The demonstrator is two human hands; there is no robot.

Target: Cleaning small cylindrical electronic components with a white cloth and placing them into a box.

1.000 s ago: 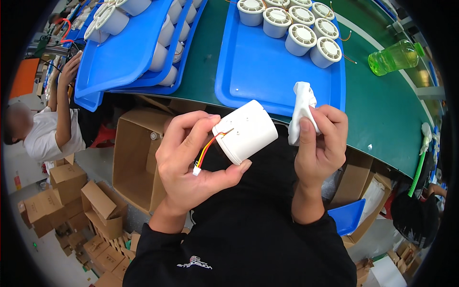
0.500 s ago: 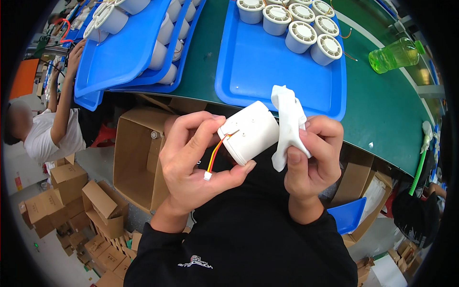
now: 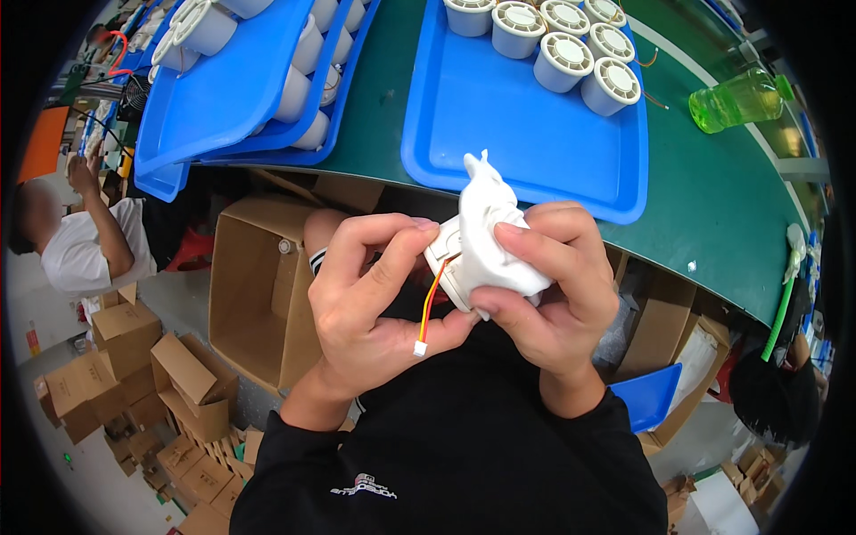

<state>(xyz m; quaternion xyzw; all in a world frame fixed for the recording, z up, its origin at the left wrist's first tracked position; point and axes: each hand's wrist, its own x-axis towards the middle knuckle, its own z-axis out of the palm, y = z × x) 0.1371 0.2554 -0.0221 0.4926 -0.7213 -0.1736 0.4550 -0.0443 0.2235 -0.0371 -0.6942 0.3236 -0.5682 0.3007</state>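
Note:
Between thumb and fingers, my left hand (image 3: 370, 299) grips the left end of a white cylindrical plastic housing (image 3: 453, 278). Red and yellow wires (image 3: 432, 303) come out of its side and hang down to a small white connector (image 3: 420, 348). My right hand (image 3: 562, 294) pinches a crumpled white cloth (image 3: 492, 236) that is wrapped around the right part of the housing. The cloth hides most of the housing. Both hands are closed and held in front of the table's near edge.
On the green table (image 3: 713, 214), a blue tray (image 3: 526, 134) carries several white housings with slotted tops (image 3: 565, 61). Stacked blue trays (image 3: 223, 85) with more housings stand left. A green bottle (image 3: 738, 101) lies at right. Cardboard boxes (image 3: 259, 294) stand below; a co-worker (image 3: 94, 236) sits left.
My right hand has moved left, bringing the cloth from beside the housing onto and around it. The housing has turned in my left hand. The co-worker's arm has lowered.

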